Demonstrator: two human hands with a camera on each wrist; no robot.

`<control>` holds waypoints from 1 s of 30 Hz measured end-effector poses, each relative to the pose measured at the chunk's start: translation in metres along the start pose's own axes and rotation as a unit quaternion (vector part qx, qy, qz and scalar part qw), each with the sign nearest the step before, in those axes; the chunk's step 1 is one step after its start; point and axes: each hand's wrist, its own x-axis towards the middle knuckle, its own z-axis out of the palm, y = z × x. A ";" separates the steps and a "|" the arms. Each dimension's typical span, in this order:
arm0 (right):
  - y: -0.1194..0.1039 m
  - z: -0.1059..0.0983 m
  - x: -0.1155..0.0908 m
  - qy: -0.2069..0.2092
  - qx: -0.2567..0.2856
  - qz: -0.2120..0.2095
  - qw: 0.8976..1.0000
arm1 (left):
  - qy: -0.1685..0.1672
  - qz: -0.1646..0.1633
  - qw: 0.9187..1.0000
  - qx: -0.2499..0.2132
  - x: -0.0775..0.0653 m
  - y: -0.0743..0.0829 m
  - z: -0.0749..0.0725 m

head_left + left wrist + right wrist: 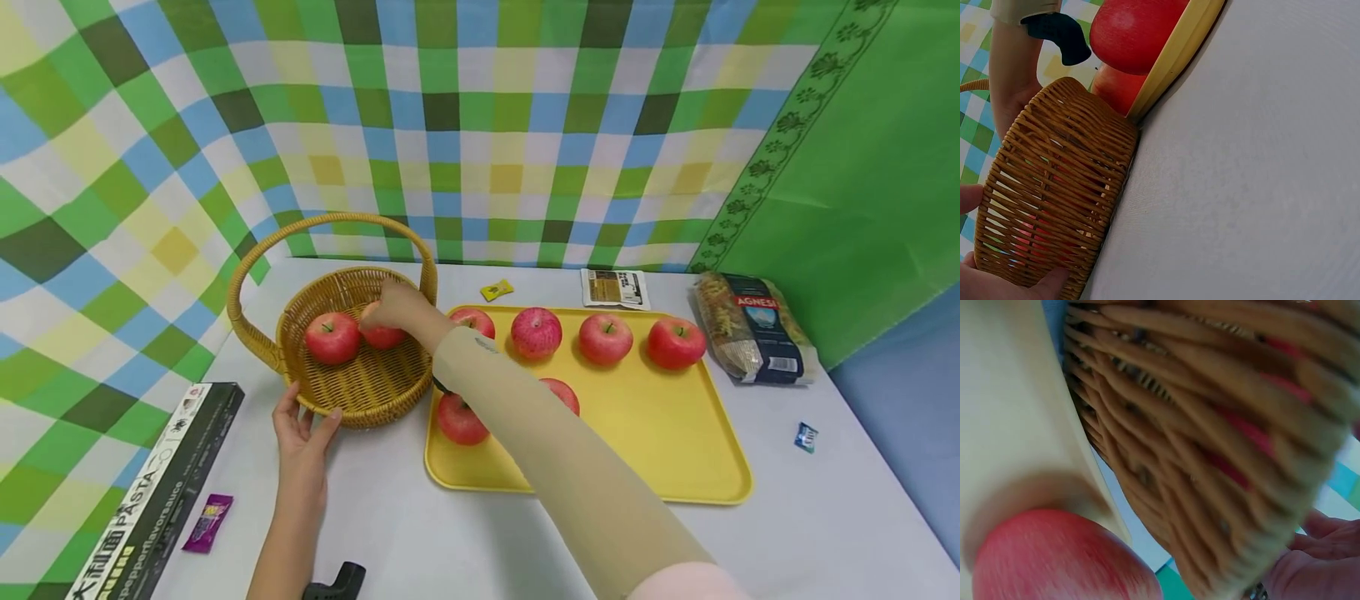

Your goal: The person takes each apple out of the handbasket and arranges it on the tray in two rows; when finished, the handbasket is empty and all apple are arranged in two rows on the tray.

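A round wicker basket (360, 383) with a tall arched handle stands left of the tray. Inside it, on the left, lies a red apple (332, 338). My right hand (401, 308) reaches over the basket's right side and holds a second red apple (384, 335) down in it, beside the first; the hand partly hides that apple. At the near left rim my left hand (300, 433) grips the basket, its thumb (1052, 282) against the woven wall. Several more apples, one of them a speckled darker red apple (536, 333), sit on the yellow tray (645, 433).
A pasta box (161, 492) and a purple packet (208, 523) lie at the left. Behind the tray are a yellow packet (497, 290) and a flat sachet (615, 289). On the right are a pasta bag (753, 329) and a small blue packet (806, 437). Checked cloth hangs behind.
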 end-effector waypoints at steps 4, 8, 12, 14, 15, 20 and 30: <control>0.003 0.007 0.003 -0.003 -0.022 0.014 1.000 | 0.002 -0.001 1.000 0.000 -0.001 0.000 0.001; 0.007 0.011 0.005 0.000 -0.039 0.009 0.999 | 0.002 -0.002 1.000 0.001 -0.001 0.000 0.002; 0.009 0.011 0.006 0.007 -0.034 0.000 0.999 | 0.000 0.002 1.000 -0.003 -0.001 0.000 0.002; 0.008 0.009 0.006 0.007 -0.039 -0.009 0.999 | 0.000 0.003 1.000 -0.005 0.000 0.000 0.002; 0.007 0.008 0.005 0.007 -0.043 -0.015 0.999 | 0.001 0.003 1.000 -0.007 0.000 0.000 0.001; 0.001 -0.003 -0.004 0.010 -0.060 -0.065 0.996 | 0.006 0.000 1.000 -0.012 -0.001 0.001 0.001; -0.001 -0.023 -0.047 0.021 -0.093 -0.141 0.985 | 0.005 -0.004 1.000 -0.001 0.001 -0.001 0.001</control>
